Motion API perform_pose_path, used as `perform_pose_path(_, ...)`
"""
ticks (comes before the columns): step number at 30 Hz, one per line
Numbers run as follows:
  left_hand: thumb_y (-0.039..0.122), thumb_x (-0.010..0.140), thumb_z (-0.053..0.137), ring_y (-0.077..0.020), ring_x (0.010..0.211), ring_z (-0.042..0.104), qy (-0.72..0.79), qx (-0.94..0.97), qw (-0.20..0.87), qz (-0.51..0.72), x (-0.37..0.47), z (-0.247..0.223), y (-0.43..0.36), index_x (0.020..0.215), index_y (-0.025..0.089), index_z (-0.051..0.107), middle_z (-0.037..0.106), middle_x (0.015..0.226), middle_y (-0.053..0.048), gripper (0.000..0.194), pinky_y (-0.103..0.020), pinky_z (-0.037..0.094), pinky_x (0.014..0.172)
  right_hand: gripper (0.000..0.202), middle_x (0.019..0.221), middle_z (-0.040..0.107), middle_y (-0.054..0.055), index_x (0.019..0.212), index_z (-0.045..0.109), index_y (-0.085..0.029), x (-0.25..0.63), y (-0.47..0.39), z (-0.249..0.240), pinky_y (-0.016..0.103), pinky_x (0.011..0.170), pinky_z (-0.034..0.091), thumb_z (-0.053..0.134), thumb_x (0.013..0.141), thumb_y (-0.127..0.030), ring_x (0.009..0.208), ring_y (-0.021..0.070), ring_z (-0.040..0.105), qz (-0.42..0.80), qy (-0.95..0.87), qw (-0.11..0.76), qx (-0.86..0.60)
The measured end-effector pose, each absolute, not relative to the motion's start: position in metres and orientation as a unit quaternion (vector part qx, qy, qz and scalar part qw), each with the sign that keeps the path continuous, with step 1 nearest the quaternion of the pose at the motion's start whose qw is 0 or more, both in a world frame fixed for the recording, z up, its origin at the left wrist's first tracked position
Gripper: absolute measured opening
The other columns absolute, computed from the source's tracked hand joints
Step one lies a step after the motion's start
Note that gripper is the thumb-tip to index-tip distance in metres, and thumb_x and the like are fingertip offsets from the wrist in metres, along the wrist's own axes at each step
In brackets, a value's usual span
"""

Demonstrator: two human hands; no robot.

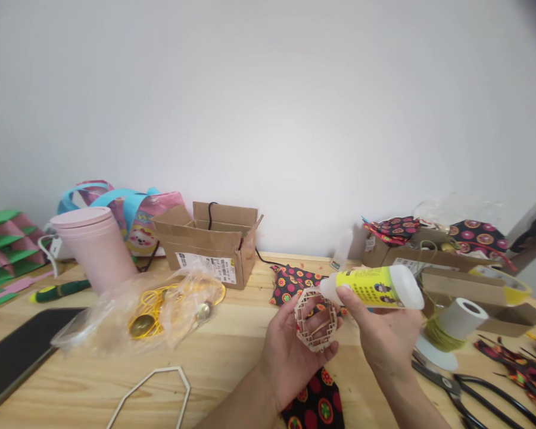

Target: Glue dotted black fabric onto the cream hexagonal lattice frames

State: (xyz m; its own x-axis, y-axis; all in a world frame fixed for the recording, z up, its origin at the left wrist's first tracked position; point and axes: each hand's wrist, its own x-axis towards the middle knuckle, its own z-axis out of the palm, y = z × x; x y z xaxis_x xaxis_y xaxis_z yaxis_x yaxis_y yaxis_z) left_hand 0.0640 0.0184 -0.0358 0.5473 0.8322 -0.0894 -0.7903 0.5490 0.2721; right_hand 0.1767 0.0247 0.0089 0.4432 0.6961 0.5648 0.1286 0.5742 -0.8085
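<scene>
My left hand (290, 351) holds a small octagonal wooden lattice piece (315, 320), palm up, above the wooden table (232, 351). My right hand (384, 333) grips a yellow-and-white glue bottle (375, 287) lying sideways, its nozzle pointing left and touching the top edge of the lattice piece. A strip of black fabric with red and green dots (317, 405) lies on the table below my hands.
A pink cup (96, 247), an open cardboard box (209, 244), a plastic bag with yellow rings (161, 307), a wooden octagon frame (156, 390), a thread spool (449, 330), black scissors (469, 390), patterned fabric pieces (295, 280) and boxes at right (451, 268) surround me.
</scene>
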Motion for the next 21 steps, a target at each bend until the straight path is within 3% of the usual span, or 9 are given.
perform_pose_path(5, 0.039, 0.078, 0.047, -0.0198, 0.081, 0.059, 0.107, 0.098, 0.874, 0.463, 0.0643, -0.0355, 0.0172, 0.096, 0.015, 0.056, 0.064, 0.091, -0.009, 0.031, -0.032, 0.040, 0.069, 0.036, 0.070, 0.072, 0.008, 0.086, 0.065, -0.012, 0.1764, 0.0240, 0.0061, 0.032, 0.056, 0.057, 0.076, 0.054, -0.024, 0.060, 0.0223, 0.067, 0.179, -0.484, 0.736, -0.438)
perform_pose_path(13, 0.039, 0.078, 0.047, -0.0198, 0.082, 0.059, 0.106, 0.096, 0.874, 0.464, 0.0640, -0.0338, 0.0180, 0.098, 0.015, 0.056, 0.063, 0.096, -0.010, 0.032, -0.032, 0.040, 0.070, 0.029, 0.069, 0.072, 0.008, 0.079, 0.066, -0.013, 0.1754, 0.0238, 0.0070, 0.032, 0.056, 0.057, 0.075, 0.054, -0.024, 0.059, 0.0222, 0.067, 0.166, -0.490, 0.736, -0.436)
perform_pose_path(21, 0.038, 0.078, 0.047, -0.0186, 0.075, 0.060, 0.102, 0.097, 0.874, 0.464, 0.0636, -0.0346, 0.0189, 0.092, 0.016, 0.059, 0.065, 0.089, -0.009, 0.029, -0.032, 0.040, 0.070, 0.057, 0.076, 0.071, 0.009, 0.103, 0.058, -0.009, 0.1752, 0.0243, 0.0029, 0.037, 0.061, 0.056, 0.076, 0.052, -0.026, 0.064, 0.0240, 0.067, 0.174, -0.470, 0.743, -0.444)
